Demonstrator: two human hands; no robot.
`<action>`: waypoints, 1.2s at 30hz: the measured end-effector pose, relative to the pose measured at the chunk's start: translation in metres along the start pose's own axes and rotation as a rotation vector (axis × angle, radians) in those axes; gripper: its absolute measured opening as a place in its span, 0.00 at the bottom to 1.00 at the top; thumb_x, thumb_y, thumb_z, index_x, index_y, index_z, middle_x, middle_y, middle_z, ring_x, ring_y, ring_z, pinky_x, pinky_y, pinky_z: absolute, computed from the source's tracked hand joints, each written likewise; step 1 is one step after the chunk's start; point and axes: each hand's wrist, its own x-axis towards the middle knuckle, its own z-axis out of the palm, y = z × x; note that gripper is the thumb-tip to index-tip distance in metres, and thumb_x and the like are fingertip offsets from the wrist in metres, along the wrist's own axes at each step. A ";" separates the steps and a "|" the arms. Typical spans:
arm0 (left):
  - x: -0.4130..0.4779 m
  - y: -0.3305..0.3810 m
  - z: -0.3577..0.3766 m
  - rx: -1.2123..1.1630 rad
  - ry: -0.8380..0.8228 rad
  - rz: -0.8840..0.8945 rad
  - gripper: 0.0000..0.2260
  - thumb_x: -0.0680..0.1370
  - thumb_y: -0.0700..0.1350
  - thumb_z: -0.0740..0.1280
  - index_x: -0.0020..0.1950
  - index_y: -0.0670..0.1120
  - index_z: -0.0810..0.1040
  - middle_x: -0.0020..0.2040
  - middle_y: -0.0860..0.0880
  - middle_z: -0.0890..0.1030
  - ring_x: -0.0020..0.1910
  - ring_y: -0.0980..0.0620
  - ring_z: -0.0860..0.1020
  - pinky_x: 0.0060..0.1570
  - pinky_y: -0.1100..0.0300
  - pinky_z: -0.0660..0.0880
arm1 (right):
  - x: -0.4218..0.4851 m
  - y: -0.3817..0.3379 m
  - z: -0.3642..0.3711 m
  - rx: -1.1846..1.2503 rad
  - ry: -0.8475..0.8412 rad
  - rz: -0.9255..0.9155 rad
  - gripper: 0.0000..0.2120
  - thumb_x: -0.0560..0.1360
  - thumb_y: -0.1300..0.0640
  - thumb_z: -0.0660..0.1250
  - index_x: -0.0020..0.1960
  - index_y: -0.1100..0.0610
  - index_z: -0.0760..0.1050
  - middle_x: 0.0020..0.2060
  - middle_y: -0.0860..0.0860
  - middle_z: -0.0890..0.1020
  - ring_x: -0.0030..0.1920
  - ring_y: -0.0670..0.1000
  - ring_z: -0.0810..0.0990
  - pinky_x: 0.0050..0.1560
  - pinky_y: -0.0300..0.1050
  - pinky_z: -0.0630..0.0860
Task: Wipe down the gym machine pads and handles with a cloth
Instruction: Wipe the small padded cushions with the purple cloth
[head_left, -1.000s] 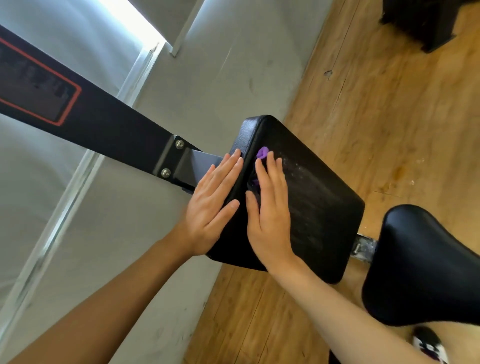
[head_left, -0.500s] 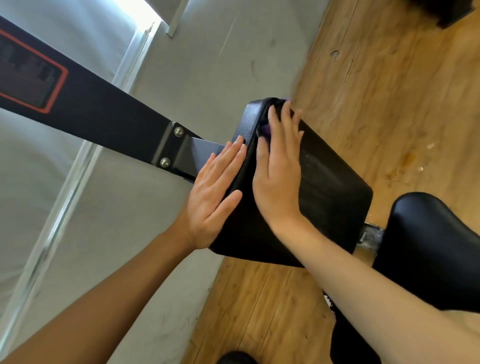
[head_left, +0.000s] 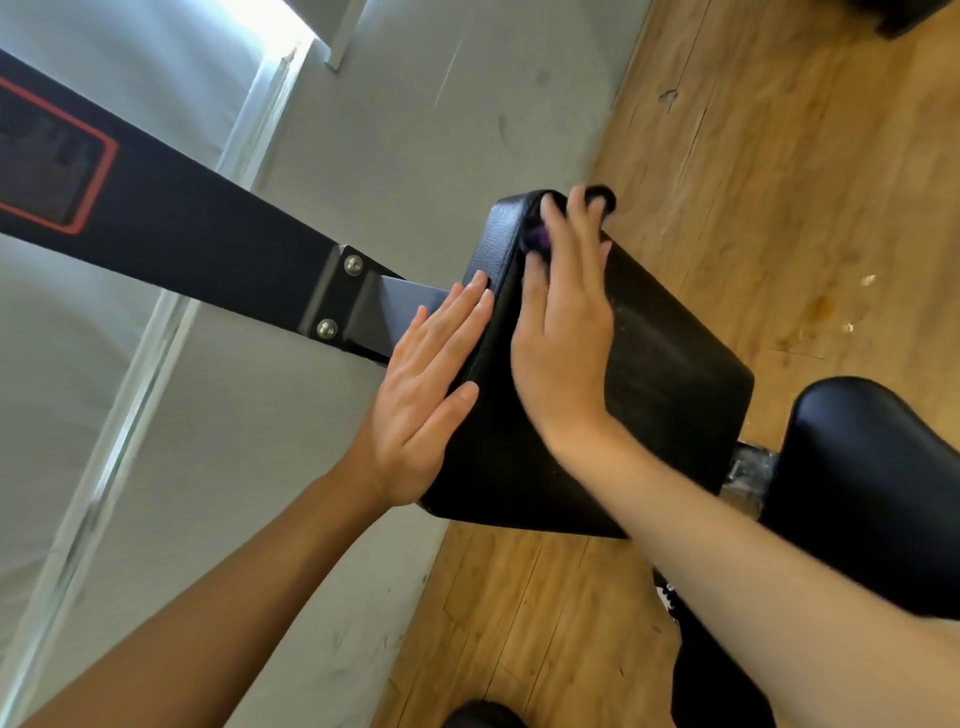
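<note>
Here the left hand (head_left: 415, 400) lies flat, fingers straight and together, against the left side of the pad (head_left: 675, 379). The right hand (head_left: 563, 332) presses the purple cloth (head_left: 537, 240) onto the pad's top near its far end, fingers stretched and slightly spread, blurred. A beam (head_left: 208, 234) meets the pad from the left; a seat (head_left: 872, 467) sits right

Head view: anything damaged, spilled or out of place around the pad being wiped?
Nothing broken. The pad looks intact under the right hand and purple cloth. Only the wooden floor beside it shows a yellowish stain and pale flecks, like dried spills.
</note>
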 end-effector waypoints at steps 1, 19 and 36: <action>0.000 0.000 0.000 0.000 0.003 0.008 0.28 0.83 0.46 0.53 0.82 0.38 0.59 0.84 0.42 0.58 0.84 0.44 0.55 0.80 0.33 0.50 | -0.038 -0.002 0.000 -0.003 -0.019 -0.036 0.22 0.87 0.59 0.54 0.79 0.62 0.62 0.81 0.58 0.60 0.83 0.56 0.52 0.82 0.58 0.53; -0.003 -0.001 -0.001 -0.001 0.054 0.016 0.24 0.84 0.41 0.55 0.81 0.41 0.62 0.83 0.42 0.61 0.84 0.44 0.56 0.80 0.35 0.50 | -0.144 -0.016 0.008 0.018 -0.041 0.002 0.24 0.88 0.55 0.52 0.83 0.53 0.55 0.83 0.53 0.55 0.83 0.55 0.52 0.80 0.62 0.56; -0.004 0.002 -0.002 0.052 0.072 0.011 0.25 0.84 0.46 0.54 0.81 0.41 0.64 0.83 0.44 0.63 0.84 0.45 0.57 0.80 0.35 0.53 | -0.154 0.001 -0.003 -0.077 -0.065 0.096 0.25 0.87 0.50 0.50 0.83 0.48 0.53 0.83 0.50 0.54 0.83 0.50 0.48 0.81 0.59 0.54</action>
